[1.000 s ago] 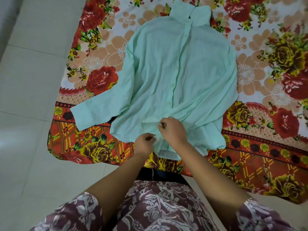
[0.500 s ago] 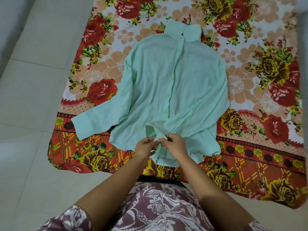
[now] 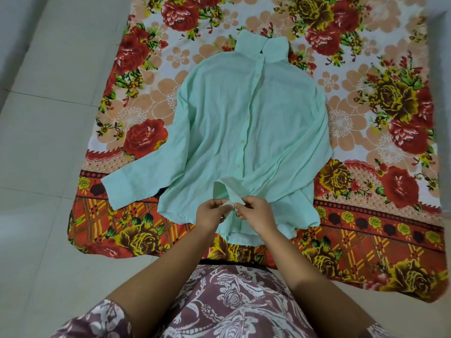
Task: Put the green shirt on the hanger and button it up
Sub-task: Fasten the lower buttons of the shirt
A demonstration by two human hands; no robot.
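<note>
Two hands met at the lower front of the green shirt [image 3: 246, 113], which lay flat, front side up, on a flowered bedsheet [image 3: 146, 132] spread over a pale tiled floor [image 3: 44, 147]. The left hand [image 3: 211, 214] had its fingers curled in, with thumb and fingertips pinching the loose front edge of the cloth. The right hand [image 3: 256, 211] was curled the same way and pinched the other edge just beside it, so the two sets of fingertips nearly touched. Above them a strip of the front edge arched up and folded back, leaving a small gap in the cloth.

Small pale buttons [image 3: 242, 141] ran down the middle of the shirt from the collar [image 3: 262, 47], and the front looked closed along that row down to the gap; whether a button sat between the fingers could not be told. The collar pointed away from the person and stood turned up. One sleeve [image 3: 146, 172] reached out to the left, its cuff [image 3: 116, 191] resting on the sheet's checked border, while the other lay folded along the right side. Most of the hem sat on that same border, close to the person's maroon patterned dress [image 3: 231, 306]. A hanger could not be made out under the cloth.
</note>
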